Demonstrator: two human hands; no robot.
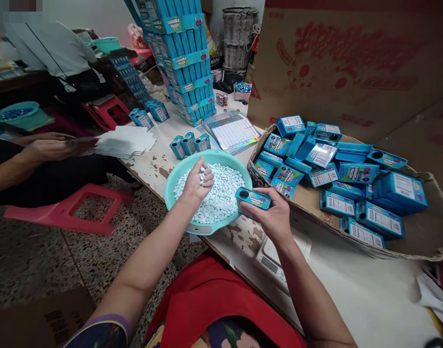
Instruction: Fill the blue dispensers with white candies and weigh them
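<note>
My left hand (199,182) is closed around some small white candies, a few of which show between the fingers. It is above a turquoise basin (169,193) filled with many loose white candies (225,193). In my right hand (275,215) is a small blue candy box (255,198), held at the basin's right rim, with a dark round hole in its top. A white digital scale (270,264) sits partly hidden beneath my right forearm.
A cardboard carton (304,200) full of blue boxes stands on the right. Several blue boxes (188,144) stand behind the basin, near printed sheets (232,131) and a tall stack of boxed trays (187,63). At left, another person's hand (51,147) is near white papers (123,141) and a red stool (69,210).
</note>
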